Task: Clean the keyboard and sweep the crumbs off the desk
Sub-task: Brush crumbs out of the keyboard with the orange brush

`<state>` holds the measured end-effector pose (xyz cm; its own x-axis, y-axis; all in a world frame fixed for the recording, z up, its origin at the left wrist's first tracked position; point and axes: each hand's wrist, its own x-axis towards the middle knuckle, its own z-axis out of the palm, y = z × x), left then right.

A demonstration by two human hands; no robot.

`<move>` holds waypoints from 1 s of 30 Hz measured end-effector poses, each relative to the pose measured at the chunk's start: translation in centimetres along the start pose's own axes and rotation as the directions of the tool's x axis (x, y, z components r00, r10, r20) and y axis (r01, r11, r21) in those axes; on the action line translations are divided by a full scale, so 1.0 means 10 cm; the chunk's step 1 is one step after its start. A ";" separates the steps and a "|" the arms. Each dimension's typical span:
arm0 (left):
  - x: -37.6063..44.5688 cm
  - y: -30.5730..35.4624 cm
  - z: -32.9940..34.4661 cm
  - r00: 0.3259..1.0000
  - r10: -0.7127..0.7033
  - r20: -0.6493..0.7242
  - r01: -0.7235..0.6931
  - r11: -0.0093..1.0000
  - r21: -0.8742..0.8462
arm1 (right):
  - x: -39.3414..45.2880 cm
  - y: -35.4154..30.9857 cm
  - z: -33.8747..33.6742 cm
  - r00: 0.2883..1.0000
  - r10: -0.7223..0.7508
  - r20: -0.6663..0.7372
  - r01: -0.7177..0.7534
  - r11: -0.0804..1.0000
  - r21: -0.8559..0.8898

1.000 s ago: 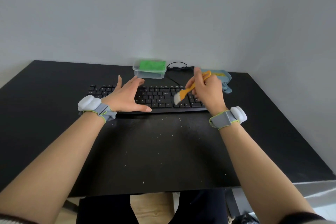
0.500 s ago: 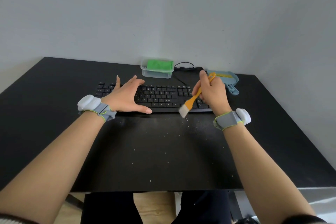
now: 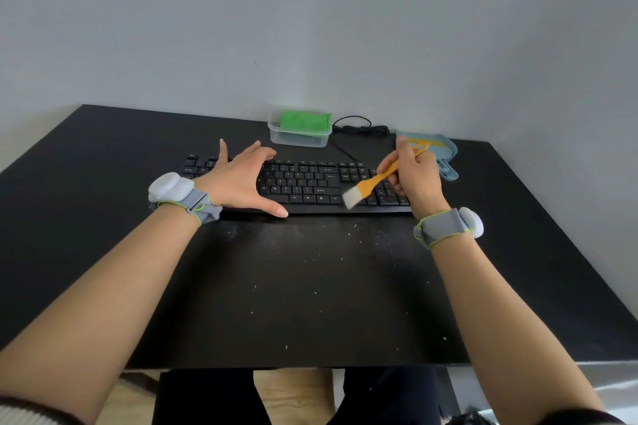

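A black keyboard (image 3: 303, 183) lies across the far middle of the black desk (image 3: 103, 155). My left hand (image 3: 238, 179) rests flat on its left half, fingers straight and thumb spread along the front edge. My right hand (image 3: 416, 176) grips the orange handle of a small brush (image 3: 376, 181) over the keyboard's right part. The white bristles point down-left and touch the keys near the front edge. Pale crumbs (image 3: 352, 235) are scattered on the desk in front of the keyboard.
A clear plastic tub holding a green cloth (image 3: 300, 126) stands behind the keyboard. A light-blue dustpan (image 3: 445, 148) lies at the back right, partly behind my right hand. The keyboard's black cable (image 3: 359, 128) coils by the wall. The desk's front edge is near my lap.
The brush swept from the keys down past the keyboard's front edge, then came back up onto the lower right keys. My left hand stayed on the keyboard.
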<state>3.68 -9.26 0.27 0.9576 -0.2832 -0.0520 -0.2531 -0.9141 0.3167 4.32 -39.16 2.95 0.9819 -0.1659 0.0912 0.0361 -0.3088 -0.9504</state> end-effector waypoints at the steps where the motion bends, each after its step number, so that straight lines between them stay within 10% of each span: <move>1: 0.00 0.01 -0.01 1.000 0.000 0.003 0.000 1.000 0.002 | 0.00 0.01 -0.01 1.000 -0.015 -0.025 0.015 1.000 0.013; 30: 0.02 0.04 -0.02 1.000 -0.019 0.000 0.019 1.000 0.012 | -0.13 0.04 0.00 0.997 0.034 -0.069 -0.036 0.999 -0.021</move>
<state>3.80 -9.62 0.55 0.9621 -0.2663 -0.0582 -0.2370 -0.9226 0.3043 3.08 -39.02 2.47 0.9674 -0.2406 0.0787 -0.0032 -0.3224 -0.9466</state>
